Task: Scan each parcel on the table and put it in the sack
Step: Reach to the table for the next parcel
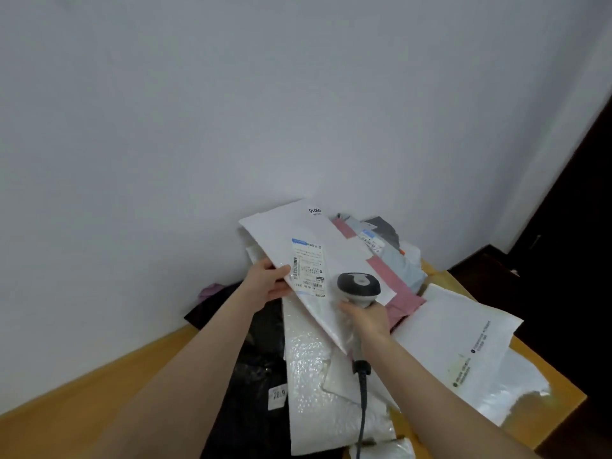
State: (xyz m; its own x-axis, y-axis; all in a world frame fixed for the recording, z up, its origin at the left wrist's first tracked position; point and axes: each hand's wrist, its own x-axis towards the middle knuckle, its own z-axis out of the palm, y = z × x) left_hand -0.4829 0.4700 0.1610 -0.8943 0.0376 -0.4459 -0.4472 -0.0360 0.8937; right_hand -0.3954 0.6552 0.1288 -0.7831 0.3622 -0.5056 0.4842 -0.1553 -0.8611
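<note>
The left hand (269, 283) grips a white parcel (331, 233) by its edge, label (308, 268) up; the right hand (368, 321) clasps the scanner (359, 287) beside it. Parcel contents are hidden.

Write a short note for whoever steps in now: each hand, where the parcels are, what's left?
Left hand grips the white mailer by its edge.
Right hand holds the barcode scanner over it, beside the upturned shipping label.
A pink mailer, a black bag and a bubble-wrap mailer lie piled on the wooden table.
No sack in view.
Done: cannot tell.
Left: scan this one, sack it, then the rest.
</note>
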